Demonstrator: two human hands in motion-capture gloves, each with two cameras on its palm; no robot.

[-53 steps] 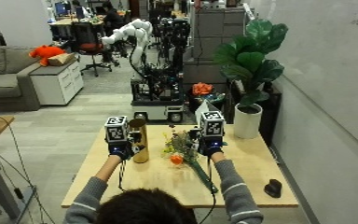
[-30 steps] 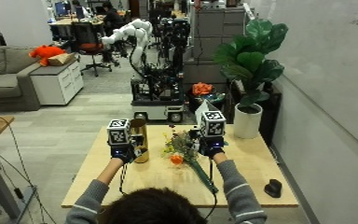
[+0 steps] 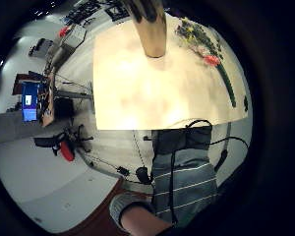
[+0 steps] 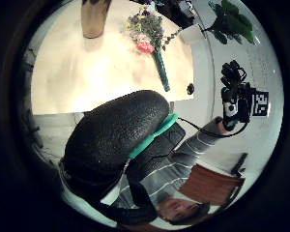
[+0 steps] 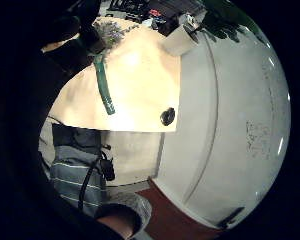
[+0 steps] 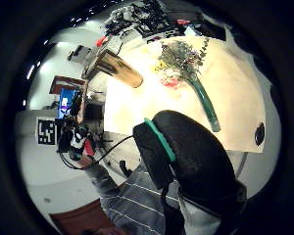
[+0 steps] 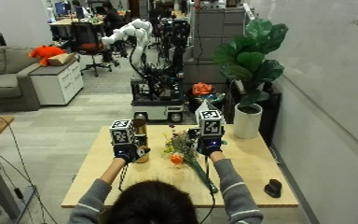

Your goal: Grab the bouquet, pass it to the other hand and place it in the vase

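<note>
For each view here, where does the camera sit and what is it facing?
Outside view: above and behind the head, facing the table, both forearms showing.
Left palm views: facing vase and bouquet; a gloved thumb and striped sleeve show.
Right palm views: facing bouquet stem and vase; thumb and torso show.
All views share the bouquet.

Honestly there's nothing to read here, no words, brand names, labels or numbers that I can make out. The whiteboard (image 7: 328,70) along the wall has some faint scribbles near its upper edge, but they're way too small to read. The monitor (image 3: 28,101) in the left hand's palm view is lit, though its contents are just a blur.
</note>
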